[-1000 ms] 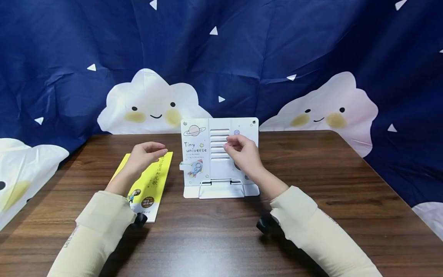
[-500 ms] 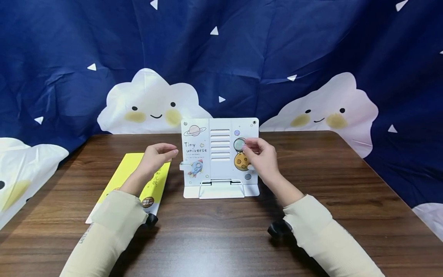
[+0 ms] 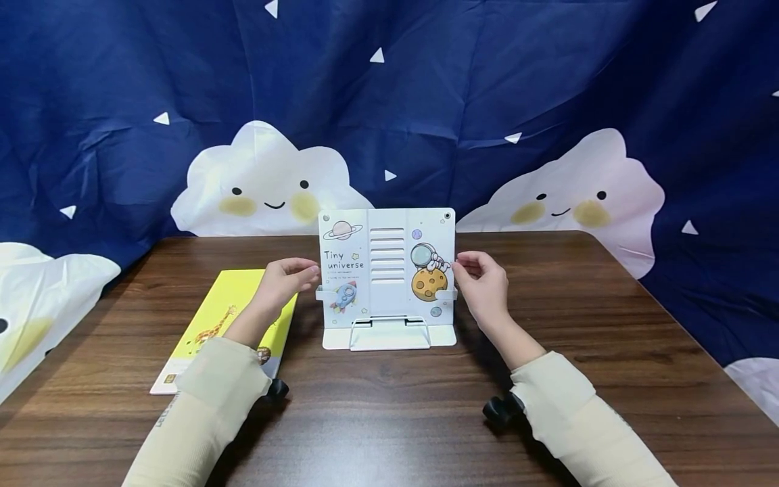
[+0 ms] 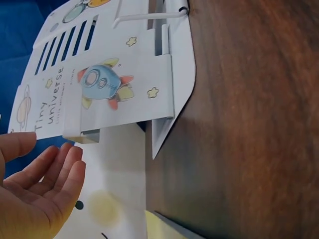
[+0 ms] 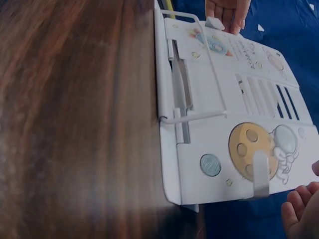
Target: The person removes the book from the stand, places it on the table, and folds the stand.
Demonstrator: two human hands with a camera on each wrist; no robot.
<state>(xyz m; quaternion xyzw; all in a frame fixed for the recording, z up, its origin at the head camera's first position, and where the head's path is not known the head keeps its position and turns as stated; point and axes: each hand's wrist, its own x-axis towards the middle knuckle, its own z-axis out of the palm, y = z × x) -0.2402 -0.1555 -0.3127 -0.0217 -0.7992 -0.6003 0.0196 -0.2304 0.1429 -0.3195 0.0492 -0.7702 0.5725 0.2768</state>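
A white metal book stand point(image 3: 387, 297) printed with a rocket, an astronaut and "Tiny universe" stands upright, tilted back, on the table. My left hand point(image 3: 282, 284) is at the stand's left edge, thumb and fingers apart and loosely bent; in the left wrist view its thumb point(image 4: 20, 145) lies close to that edge. At the right edge is my right hand point(image 3: 487, 284), thumb and fingers spread around or just beside the edge; contact cannot be told. Small white side clips point(image 5: 260, 174) and a wire page holder point(image 3: 389, 318) sit on the stand.
A yellow book point(image 3: 225, 297) with a giraffe on its cover lies left of the stand, partly under my left forearm. Behind the brown wooden table point(image 3: 377, 419) hangs a dark blue curtain point(image 3: 426, 101) with white clouds.
My right hand has moved right, from in front of the stand to its right edge, uncovering the astronaut print. My left hand has moved right from above the book to the stand's left edge.
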